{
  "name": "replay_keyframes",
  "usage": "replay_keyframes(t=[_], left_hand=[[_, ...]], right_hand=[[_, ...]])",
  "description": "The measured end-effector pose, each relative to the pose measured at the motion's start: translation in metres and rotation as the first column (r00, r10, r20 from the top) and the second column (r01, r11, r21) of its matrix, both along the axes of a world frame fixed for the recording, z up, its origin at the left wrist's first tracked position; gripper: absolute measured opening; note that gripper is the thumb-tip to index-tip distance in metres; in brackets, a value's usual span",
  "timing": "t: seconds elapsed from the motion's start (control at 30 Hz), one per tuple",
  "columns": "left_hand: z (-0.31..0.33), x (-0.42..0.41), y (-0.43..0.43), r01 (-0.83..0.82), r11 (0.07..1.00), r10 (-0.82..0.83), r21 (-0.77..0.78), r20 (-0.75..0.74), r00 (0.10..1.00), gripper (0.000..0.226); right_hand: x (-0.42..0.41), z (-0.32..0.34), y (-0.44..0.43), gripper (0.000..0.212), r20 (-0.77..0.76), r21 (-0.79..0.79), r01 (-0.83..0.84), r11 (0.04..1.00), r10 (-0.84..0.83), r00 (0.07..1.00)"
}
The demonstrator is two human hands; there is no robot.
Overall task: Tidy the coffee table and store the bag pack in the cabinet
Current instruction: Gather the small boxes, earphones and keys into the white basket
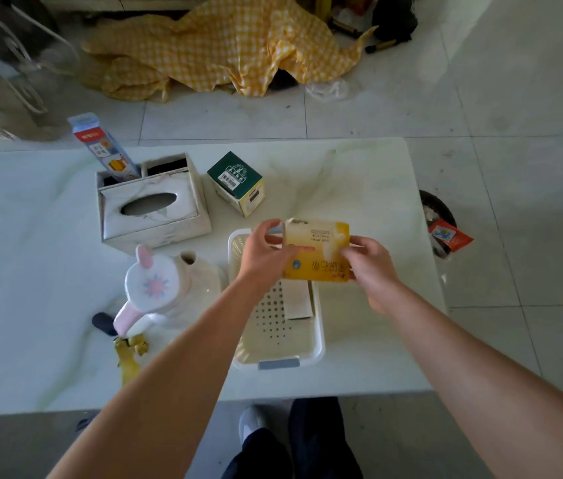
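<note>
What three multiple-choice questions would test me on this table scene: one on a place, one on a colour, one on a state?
1. Where is the yellow packet?
A. on the floor
B. held above the white basket
C. on a chair

2. What colour is the top of the small box just right of the tissue holder?
A. red
B. dark green
C. purple

3. What are the left-hand grip and the right-hand grip doing?
A. both holding the packet
B. both hanging idle
C. both clenched on nothing

Answers:
1 B: the packet is in the air over the basket's far end.
2 B: its top face is dark green and carries a barcode label.
3 A: the fingers of each pinch one end of the packet.
</note>
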State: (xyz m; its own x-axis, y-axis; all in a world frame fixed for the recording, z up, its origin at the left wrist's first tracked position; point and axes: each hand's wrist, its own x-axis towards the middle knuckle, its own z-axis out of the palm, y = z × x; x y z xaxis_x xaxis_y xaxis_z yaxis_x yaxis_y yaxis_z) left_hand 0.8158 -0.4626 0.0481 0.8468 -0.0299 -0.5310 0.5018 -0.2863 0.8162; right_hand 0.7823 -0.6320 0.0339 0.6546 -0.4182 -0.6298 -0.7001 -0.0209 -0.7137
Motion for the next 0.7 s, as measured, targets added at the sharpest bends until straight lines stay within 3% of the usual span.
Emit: replay_keyframes(t=[0.1, 0.2, 0.47, 0.6, 0.7], left_hand=[[-0.011, -0.050, 0.038, 0.075, 0.997, -0.073, 0.034, -0.048, 0.996, 0.053], [-0.029, -0.099, 0.081, 0.111, 0.984, -0.102, 0.136, -0.073, 0.992, 0.059], [-0.040, -0.125, 0.090, 0.026, 0.943, -0.060, 0.333, 0.094, 0.994, 0.039], [-0.041, -0.130, 0.086, 0.139, 0.912, -0.140, 0.387, -0.026, 0.990, 0.030], [-0.044, -0.135, 0.079, 0.140, 0.902, -0.129, 0.409, -0.055, 0.990, 0.032]], right_hand=[[-0.040, 0.000, 0.016, 0.056, -0.038, 0.007, -0.168, 0.986, 0.168, 0.985], [-0.083, -0.002, 0.052, 0.043, -0.026, -0.049, -0.396, 0.917, 0.395, 0.918], [-0.095, -0.010, 0.075, 0.036, -0.064, -0.359, -0.527, 0.771, 0.543, 0.837], [-0.097, -0.014, 0.076, 0.037, -0.178, -0.470, -0.591, 0.656, 0.585, 0.791], [-0.104, -0.019, 0.084, 0.041, -0.250, -0.465, -0.664, 0.586, 0.632, 0.733]])
